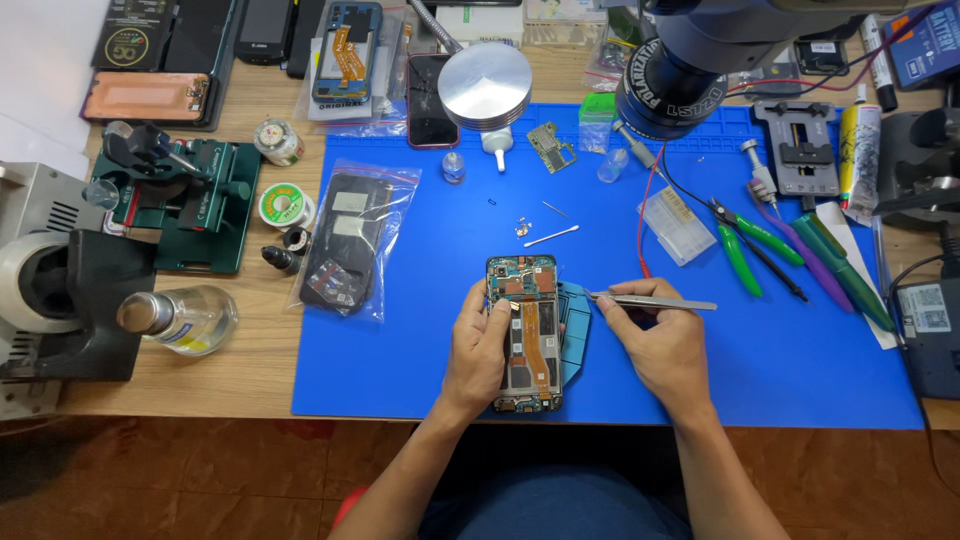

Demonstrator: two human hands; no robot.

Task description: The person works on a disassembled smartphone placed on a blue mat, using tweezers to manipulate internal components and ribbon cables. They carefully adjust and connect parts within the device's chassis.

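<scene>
An opened phone (524,330) lies back-up on the blue work mat (420,360), its circuit board and orange flex cable exposed. My left hand (478,345) grips the phone's left edge, thumb resting on the inside. My right hand (650,340) holds metal tweezers (655,300), their tips pointing left, just off the phone's upper right side. A teal plastic piece (577,330) sits under the phone's right side.
On the mat lie a cotton swab (551,237), a small circuit board (549,146), a bagged phone part (350,240), green-handled cutters (745,245) and a clear box (677,225). A microscope head (670,85) hangs above. A glass bottle (180,318) and green jig (185,200) sit left.
</scene>
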